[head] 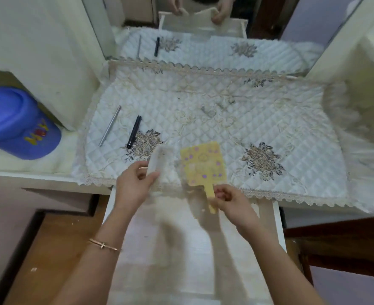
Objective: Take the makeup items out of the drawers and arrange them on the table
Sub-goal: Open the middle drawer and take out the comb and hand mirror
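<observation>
Head view: left hand [135, 183] closed on blurred white comb [159, 159], right hand [230, 199] pinching yellow flower-printed paddle mirror [203, 166] by its handle, both over near edge of quilted white table cover [203, 106]; best laid flat, right of silver pencil [110, 126] and black liner pen [134, 131], apart.

Soft even light, blurred middle, bowed edges.

Cream dressing table [38, 177] with mirror [203, 29], quilted cloth [203, 111], wooden floor [49, 249].

Left hand [135, 183] grips a white comb [159, 161]; right hand [230, 201] pinches a yellow hand mirror [203, 166].
</observation>
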A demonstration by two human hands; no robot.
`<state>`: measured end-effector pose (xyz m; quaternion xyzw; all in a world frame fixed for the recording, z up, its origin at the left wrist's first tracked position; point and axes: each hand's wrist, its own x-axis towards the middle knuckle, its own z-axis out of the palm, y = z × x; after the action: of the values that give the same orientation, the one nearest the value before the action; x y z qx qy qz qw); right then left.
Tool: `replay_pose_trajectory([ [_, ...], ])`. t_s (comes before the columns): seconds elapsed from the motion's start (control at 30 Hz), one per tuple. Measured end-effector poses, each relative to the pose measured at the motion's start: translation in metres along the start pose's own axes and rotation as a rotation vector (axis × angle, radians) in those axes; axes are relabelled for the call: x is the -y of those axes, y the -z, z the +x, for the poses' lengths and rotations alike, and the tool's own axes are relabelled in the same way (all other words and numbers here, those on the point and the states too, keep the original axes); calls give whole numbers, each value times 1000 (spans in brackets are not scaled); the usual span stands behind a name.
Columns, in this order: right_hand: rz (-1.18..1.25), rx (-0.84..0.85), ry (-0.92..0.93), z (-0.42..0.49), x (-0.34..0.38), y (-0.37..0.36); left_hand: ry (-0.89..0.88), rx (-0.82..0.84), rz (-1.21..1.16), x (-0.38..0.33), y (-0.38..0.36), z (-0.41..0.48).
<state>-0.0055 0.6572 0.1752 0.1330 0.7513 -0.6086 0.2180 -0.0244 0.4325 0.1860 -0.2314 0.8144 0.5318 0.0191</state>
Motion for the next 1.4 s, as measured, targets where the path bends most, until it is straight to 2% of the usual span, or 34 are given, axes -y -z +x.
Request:
replay_pose_trajectory([
  [0.13, 32, -91, 5, 63, 35, -4, -61, -38, 50, -31, -13, 59],
  [0.37, 33, -129, -59, 144, 43, -26, -18, -102, 196, -35, -43, 130],
  [0.53, -38, -146, -44, 154, 42, -32, -124, -129, 383, -24, -46, 138],
  [0.7, -247, -208, 114, 140, 44, -35, -213, -88, 457, -16, -42, 134],
  [0.8, -274, -212, 180, 121, 38, -35, -306, -78, 440, -6, -35, 106],
  [0.87, -310, -195, 216, 100, 27, -32, -441, -68, 474, 8, -27, 73],
  [0.93, -380, -180, 242, 70, 9, -28, -554, -20, 572, 31, -19, 35],
  [1.0, -460, -165, 277, 32, -14, -22, -588, 104, 669, 65, -7, -4],
  [1.07, -524, -129, 263, -8, -39, -17, -588, 246, 718, 99, 5, -41],
  [1.13, -593, -96, 169, -47, -69, -16, -522, 374, 771, 130, 21, -74],
  [1.23, -683, -59, 16, -96, -114, -19, -425, 472, 821, 160, 40, -110],
  [1.3, -714, -33, -67, -123, -130, -23, -370, 473, 770, 167, 49, -127],
  [1.4, -691, -24, -53, -152, -141, -25, -337, 426, 707, 180, 56, -145],
])
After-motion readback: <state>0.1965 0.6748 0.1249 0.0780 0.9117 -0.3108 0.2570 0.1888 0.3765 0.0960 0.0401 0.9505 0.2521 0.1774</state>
